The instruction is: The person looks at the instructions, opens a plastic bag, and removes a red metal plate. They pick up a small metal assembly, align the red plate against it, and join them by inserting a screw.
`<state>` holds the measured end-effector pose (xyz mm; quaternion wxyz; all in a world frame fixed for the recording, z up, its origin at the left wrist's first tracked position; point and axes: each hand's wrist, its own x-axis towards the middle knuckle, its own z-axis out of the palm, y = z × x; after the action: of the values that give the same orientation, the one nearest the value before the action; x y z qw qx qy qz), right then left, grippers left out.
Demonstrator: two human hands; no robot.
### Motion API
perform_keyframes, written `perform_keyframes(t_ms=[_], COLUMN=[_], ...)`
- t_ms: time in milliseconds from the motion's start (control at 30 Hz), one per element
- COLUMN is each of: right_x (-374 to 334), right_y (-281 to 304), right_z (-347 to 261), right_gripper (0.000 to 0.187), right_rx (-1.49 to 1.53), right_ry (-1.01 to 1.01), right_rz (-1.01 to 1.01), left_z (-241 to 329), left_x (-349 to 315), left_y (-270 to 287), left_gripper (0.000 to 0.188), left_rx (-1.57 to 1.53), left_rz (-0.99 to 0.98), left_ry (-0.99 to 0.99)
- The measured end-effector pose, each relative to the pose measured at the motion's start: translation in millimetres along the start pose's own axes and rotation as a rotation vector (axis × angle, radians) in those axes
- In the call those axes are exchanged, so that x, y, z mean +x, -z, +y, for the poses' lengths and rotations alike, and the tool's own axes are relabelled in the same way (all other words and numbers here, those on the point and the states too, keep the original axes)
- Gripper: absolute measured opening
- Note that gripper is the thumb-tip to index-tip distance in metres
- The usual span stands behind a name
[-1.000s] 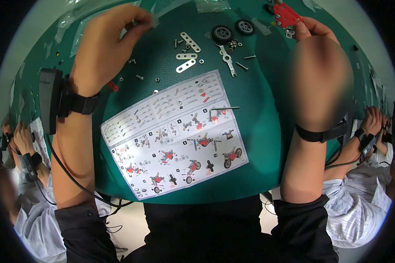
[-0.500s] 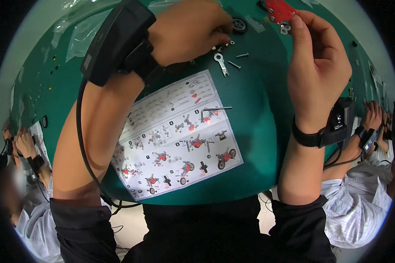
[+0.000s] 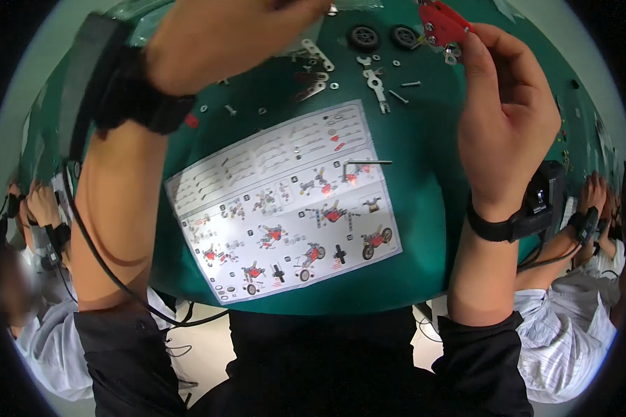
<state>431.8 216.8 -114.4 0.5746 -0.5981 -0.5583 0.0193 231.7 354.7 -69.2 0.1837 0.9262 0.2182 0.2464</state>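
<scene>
My right hand [image 3: 508, 111] pinches a red model piece [image 3: 444, 25] with silver bolts and small metal brackets between thumb and forefinger, above the far right of the table. At the upper left, my left hand [image 3: 236, 38] stretches over the far part of the table, its fingertips cut off by the top edge and blurred. Below and right of it lie perforated metal strips [image 3: 317, 55]. A small flat spanner [image 3: 375, 87] rests between those strips and two loose screws [image 3: 398, 96]. Two black wheels [image 3: 363, 37] sit near the red piece.
A printed instruction sheet [image 3: 257, 184] lies in front of me, with an L-shaped hex key [image 3: 368, 162] on its right part. Nuts, a screw [image 3: 230, 110] and a small red part [image 3: 191, 121] are scattered beyond the sheet. Other people's hands [image 3: 592, 191] show at both sides.
My left hand has moved left and away from the small parts, uncovering metal strips and a second wheel. The sheet appears further right in view. My right hand keeps the red piece nearly still.
</scene>
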Motion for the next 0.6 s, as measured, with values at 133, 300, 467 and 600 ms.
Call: perform_keyframes(t_ms=[133,300,467,600], right_x=[-10,-21,-23,-25], right_y=[-8,-33,-49,-65], right_z=[-8,-36,-62,-63], right_gripper=[0.017,0.018,0.018,0.018], right_rx=[0.105,0.132,0.078,0.211], right_ry=[-0.085,-0.033,0.06,0.009], right_rz=[-0.119,-0.28,-0.446,-0.405], left_z=[9,-29,-19,-50], left_x=[-30,-90,-108,-120], left_y=[30,39,47,36], left_gripper=[0.01,0.018,0.02,0.018], left_rx=[-0.109,-0.335,-0.345,-0.387], left_rz=[-0.015,0.141,0.134,0.298], left_ry=[0.261,0.256,0.465,0.209])
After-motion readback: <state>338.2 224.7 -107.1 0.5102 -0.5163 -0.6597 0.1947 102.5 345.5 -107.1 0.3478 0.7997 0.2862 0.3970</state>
